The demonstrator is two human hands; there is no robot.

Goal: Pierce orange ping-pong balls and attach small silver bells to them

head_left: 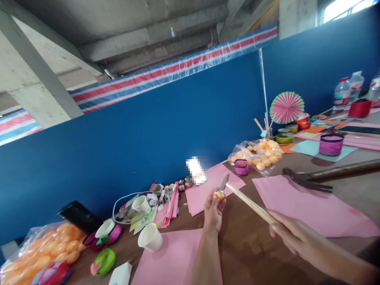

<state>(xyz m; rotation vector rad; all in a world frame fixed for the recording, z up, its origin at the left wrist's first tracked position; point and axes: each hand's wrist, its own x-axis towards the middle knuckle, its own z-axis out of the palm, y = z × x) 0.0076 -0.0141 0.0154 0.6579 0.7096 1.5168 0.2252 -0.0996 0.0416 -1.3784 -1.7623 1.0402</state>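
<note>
My left hand (pixel 214 209) pinches a small orange ball (pixel 219 194) between its fingertips, held above the brown table (pixel 246 245). My right hand (pixel 292 233) grips the wooden handle of a knife (pixel 252 204); its metal blade (pixel 223 182) rests against the ball's top. Both hands hover over the table between sheets of pink paper (pixel 308 204).
A hammer (pixel 314 177) lies at the right. Bags of orange balls (pixel 263 156) sit at the back and at the far left (pixel 44 247). Paper cups (pixel 150 237), pink-wrapped cups (pixel 331 144), a paper fan (pixel 286 107) and water bottles (pixel 341 93) stand along the blue wall (pixel 148 130).
</note>
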